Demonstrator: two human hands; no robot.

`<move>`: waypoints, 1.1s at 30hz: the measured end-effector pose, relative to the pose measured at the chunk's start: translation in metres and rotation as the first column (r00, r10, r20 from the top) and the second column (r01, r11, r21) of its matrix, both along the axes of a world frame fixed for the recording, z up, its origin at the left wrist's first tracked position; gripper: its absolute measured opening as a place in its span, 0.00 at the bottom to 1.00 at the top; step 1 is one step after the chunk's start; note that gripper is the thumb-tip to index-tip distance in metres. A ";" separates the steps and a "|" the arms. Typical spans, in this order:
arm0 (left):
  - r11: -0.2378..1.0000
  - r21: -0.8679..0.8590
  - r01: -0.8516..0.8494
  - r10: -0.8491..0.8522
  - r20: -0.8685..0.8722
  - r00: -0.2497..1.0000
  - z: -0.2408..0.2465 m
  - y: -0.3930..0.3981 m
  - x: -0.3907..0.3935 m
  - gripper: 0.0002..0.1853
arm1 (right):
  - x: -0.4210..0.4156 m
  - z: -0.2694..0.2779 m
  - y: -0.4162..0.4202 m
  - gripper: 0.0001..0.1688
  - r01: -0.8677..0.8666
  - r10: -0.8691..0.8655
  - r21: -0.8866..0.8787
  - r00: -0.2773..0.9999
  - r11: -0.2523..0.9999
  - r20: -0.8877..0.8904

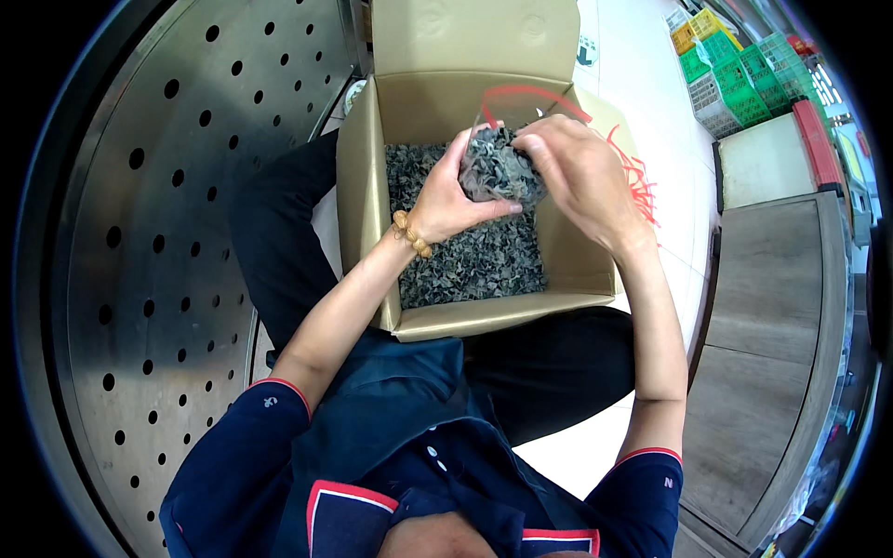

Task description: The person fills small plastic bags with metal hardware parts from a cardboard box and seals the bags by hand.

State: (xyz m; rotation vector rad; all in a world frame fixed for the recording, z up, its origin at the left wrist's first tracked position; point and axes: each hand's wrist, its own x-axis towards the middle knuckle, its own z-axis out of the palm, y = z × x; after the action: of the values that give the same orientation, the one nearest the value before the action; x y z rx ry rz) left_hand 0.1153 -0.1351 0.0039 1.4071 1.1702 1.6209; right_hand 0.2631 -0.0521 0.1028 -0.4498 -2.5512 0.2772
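My left hand (450, 199) holds a clear plastic bag with a red edge (537, 91) from its left side, thumb across the near side. Dark grey-green dried flakes, possibly dried wood ear fungus, fill the lower part of the bag (499, 167). My right hand (582, 171) is at the bag's right side, fingers curled against the flakes near its mouth; whether they pinch anything is hidden. Both hands are above an open cardboard box (460, 108) between my legs. A layer of similar loose flakes (474, 265) covers the box's bottom.
Thin red strips (638, 181) lie to the right of the box. A perforated metal panel (188, 230) stands close on the left. Wood-grain cabinet doors (760, 293) line the right side. Stacked plastic crates (732, 84) are at the far right on the tiled floor (628, 56).
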 end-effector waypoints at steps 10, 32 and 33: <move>0.994 0.002 0.110 -0.106 0.281 0.954 -0.007 0.001 -0.006 0.48 | 0.034 0.005 0.031 0.15 -0.035 -0.246 -0.731 0.930 0.681 -0.274; 1.000 0.024 0.001 0.001 -0.086 0.996 0.062 -0.060 -0.079 0.49 | -0.042 -0.001 -0.037 0.14 -0.315 -0.122 -0.720 0.867 0.618 -0.484; 1.000 -0.001 0.002 -0.002 -0.076 0.997 0.064 -0.071 -0.087 0.49 | -0.052 -0.001 -0.044 0.13 -0.311 -0.103 -0.742 0.886 0.594 -0.453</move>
State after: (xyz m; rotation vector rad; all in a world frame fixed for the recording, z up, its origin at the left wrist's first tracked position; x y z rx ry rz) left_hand 0.0280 -0.2059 0.0682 1.4804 1.2118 1.5774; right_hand 0.2107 -0.0965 0.1018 -0.4656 -1.8430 1.4511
